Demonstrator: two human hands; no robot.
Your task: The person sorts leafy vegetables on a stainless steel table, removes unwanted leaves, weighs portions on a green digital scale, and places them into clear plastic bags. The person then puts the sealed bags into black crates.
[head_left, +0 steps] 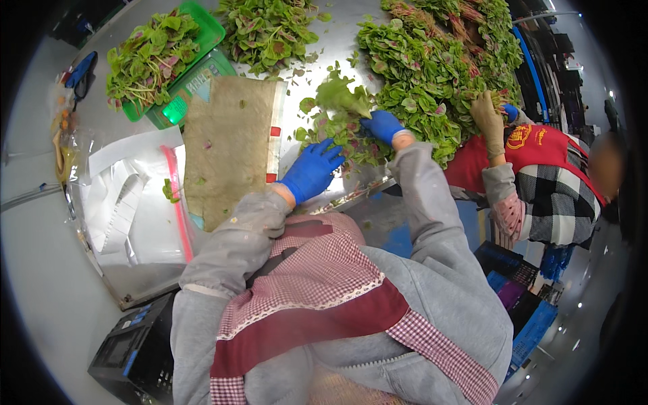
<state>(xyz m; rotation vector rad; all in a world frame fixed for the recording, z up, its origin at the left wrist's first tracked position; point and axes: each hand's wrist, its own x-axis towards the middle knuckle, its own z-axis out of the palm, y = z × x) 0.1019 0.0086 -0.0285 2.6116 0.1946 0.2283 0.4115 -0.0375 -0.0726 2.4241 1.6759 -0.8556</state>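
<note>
My left hand [309,172], in a blue glove, is open, fingers apart, at the edge of loose leafy greens [337,138] on the steel table [297,94]. To its upper right, my right hand [383,127], also blue-gloved, grips a motion-blurred sprig of greens [344,94]. A large heap of red-stemmed greens [418,74] lies just beyond it, and another pile [263,34] is at the back. A dirty tan sheet [229,148] lies left of my left hand.
A co-worker [536,196] works at the right, a tan-gloved hand [486,115] in the heap. At left are a green tray [207,37] holding greens, clear plastic bags [121,223] and scissors [84,67]. Black crates [128,337] stand below the table at lower left.
</note>
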